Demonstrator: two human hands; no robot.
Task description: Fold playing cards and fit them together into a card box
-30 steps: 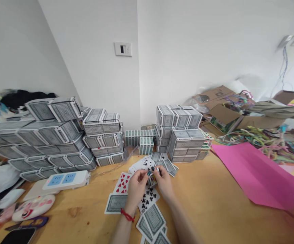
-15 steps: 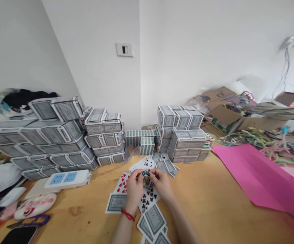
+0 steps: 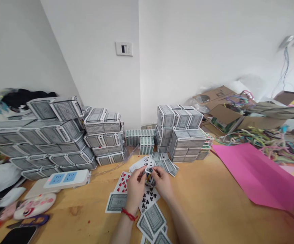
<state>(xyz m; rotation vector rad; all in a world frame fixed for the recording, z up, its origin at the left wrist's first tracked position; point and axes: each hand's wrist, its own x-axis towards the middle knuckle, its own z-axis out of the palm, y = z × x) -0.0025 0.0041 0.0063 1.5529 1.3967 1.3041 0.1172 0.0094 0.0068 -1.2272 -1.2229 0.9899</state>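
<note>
My left hand and my right hand meet over the wooden table, fingers pinched together on a small stack of playing cards held between them. Loose cards lie around the hands: a red nine of hearts to the left, a black clubs card beneath, a face-down green-backed card and more face-down cards near my wrists. A red string circles my left wrist.
Stacks of boxed card decks rise at the back left and another stack at the back centre. A white power strip, a pink paper sheet, cardboard boxes and coloured strips surround the work spot.
Both hands stayed together over the cards and their fingers shifted slightly on the small stack. The view wobbled a little; nothing else moved.
</note>
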